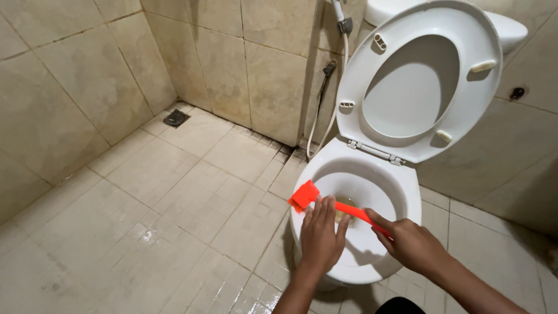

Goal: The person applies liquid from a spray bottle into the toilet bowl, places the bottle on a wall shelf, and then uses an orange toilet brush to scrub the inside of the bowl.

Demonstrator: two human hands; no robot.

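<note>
An orange long-handled brush (pixel 317 201) lies across the left rim of a white toilet bowl (pixel 407 200), its flat head at the bowl's left edge. My left hand (pixel 321 235) rests on the handle just behind the head, fingers pressed over it. My right hand (pixel 410 243) grips the handle's near end above the bowl's front. The toilet seat and lid (pixel 421 75) stand raised against the cistern. A little water shows at the bottom of the bowl.
Beige tiled walls close in at the left and back. A wet tiled floor (pixel 174 221) spreads to the left, with a small drain (pixel 175 118) in the far corner. A white spray hose (pixel 334 110) hangs down the wall left of the toilet.
</note>
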